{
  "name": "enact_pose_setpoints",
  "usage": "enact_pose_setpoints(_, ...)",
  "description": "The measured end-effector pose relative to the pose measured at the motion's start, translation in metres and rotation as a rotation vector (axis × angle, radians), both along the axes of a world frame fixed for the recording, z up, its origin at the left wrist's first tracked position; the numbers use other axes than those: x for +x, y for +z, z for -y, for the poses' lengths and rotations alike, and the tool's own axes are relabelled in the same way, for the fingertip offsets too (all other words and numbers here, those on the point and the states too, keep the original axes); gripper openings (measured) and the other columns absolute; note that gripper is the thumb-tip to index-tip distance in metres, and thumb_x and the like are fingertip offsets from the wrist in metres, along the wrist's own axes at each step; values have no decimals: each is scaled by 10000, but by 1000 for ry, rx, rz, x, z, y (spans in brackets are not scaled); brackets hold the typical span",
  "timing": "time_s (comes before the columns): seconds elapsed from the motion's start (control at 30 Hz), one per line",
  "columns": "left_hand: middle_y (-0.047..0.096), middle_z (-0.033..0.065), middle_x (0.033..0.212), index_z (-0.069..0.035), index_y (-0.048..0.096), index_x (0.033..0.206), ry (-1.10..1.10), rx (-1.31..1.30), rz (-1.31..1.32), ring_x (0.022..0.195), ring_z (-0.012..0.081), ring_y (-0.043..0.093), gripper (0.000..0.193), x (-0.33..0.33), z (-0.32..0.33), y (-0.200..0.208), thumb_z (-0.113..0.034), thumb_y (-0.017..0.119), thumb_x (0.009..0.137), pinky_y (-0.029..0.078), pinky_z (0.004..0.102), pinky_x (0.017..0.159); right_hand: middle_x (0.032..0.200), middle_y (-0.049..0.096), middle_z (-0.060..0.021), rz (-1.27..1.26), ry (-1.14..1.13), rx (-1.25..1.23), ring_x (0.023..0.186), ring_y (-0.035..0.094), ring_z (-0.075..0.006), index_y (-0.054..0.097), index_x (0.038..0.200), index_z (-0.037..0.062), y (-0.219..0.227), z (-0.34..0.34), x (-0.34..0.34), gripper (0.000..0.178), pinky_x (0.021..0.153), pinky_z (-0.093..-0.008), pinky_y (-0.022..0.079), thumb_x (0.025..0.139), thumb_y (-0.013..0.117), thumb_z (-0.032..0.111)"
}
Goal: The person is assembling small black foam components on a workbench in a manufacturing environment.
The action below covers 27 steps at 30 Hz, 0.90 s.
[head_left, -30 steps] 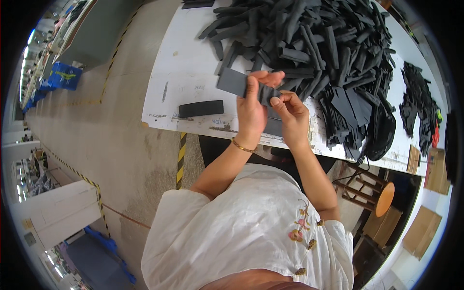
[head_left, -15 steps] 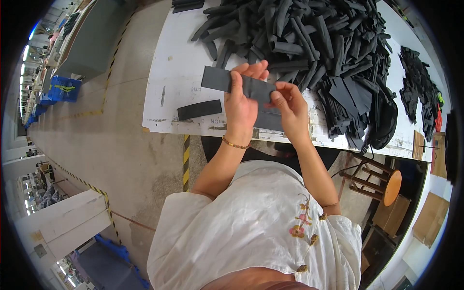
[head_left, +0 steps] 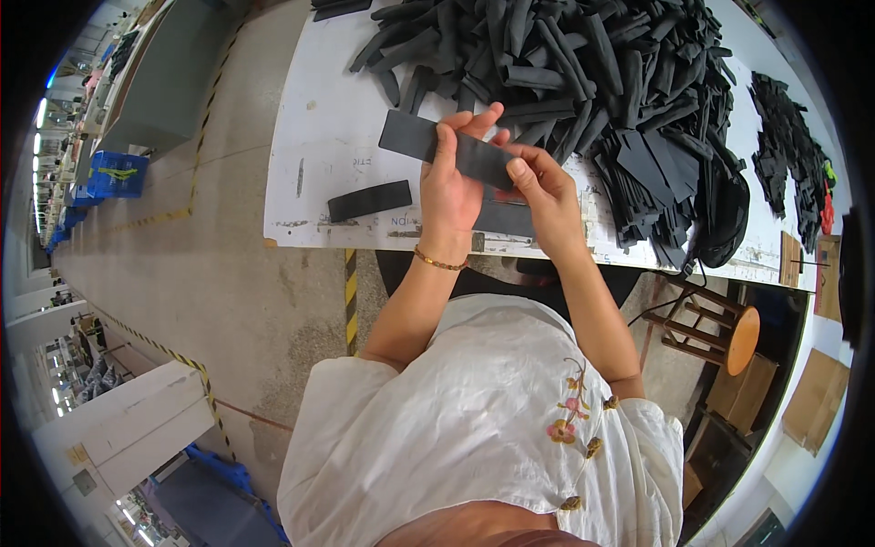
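A flat dark-grey strip (head_left: 407,136) is held between both hands above the near edge of the white table (head_left: 314,118). My left hand (head_left: 453,178) pins it with the thumb on top and the fingers beneath. At the strip's right end, my right hand (head_left: 550,196) pinches it between thumb and fingers. Another dark strip (head_left: 370,201) lies on the table left of my left wrist. Partly hidden behind my hands, more dark pieces (head_left: 504,217) rest near the table edge.
A big heap of curled dark strips (head_left: 565,64) covers the table's far side. Flat dark pieces (head_left: 652,178) are stacked to the right, beside a black bag (head_left: 726,219). A wooden stool (head_left: 743,339) stands at the right, a blue crate (head_left: 118,174) far left.
The strip has tilted, its right end sitting lower. My right hand has shifted slightly in toward my left, its thumb now pressed on the strip's end.
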<state>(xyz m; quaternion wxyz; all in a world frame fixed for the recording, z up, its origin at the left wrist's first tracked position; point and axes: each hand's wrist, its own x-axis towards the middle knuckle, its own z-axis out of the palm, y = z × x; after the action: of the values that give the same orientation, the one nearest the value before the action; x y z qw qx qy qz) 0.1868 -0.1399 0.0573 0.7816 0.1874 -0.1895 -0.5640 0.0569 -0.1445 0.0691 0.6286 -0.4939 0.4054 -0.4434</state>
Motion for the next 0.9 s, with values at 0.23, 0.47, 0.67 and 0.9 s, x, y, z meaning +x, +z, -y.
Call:
enact_pose_setpoints(0.23, 639, 96, 934, -54, 620, 1049, 145, -36, 59, 956, 271, 634, 295, 39, -10, -14, -308, 664, 906, 511, 413, 864, 801, 611, -92, -323, -246, -971, 672, 553, -207, 654, 874, -1, 11, -3, -7, 175, 571, -276, 440, 740, 741, -74)
enact_pose_setpoints(0.47, 696, 137, 854, -25, 673, 887, 70, -11, -2, 798, 301, 681, 117, 60, -24, -18, -136, 702, 866, 556, 460, 819, 769, 606, -74, -385, -173, -1154, 662, 566, -210, 660, 893, 9, 23, -13, -11, 253, 532, -282, 436, 682, 774, -71)
enact_pose_setpoints(0.67, 672, 124, 898, 11, 639, 893, 173, 103, -53, 862, 283, 663, 120, 55, -17, -25, -107, 660, 895, 552, 433, 826, 790, 618, -78, -334, -97, -710, 701, 577, -174, 665, 864, 0, 11, -6, -15, 85, 650, -245, 456, 786, 697, -16)
enact_pose_setpoints(0.9, 665, 27, 851, -4, 679, 924, 238, 374, 599, 739, 76, 584, 121, 47, -19, -15, -93, 709, 847, 468, 219, 649, 765, 622, 32, -275, 165, -25, 682, 499, -40, 701, 902, -2, -10, 53, -57, 161, 634, -205, 419, 904, 672, 156)
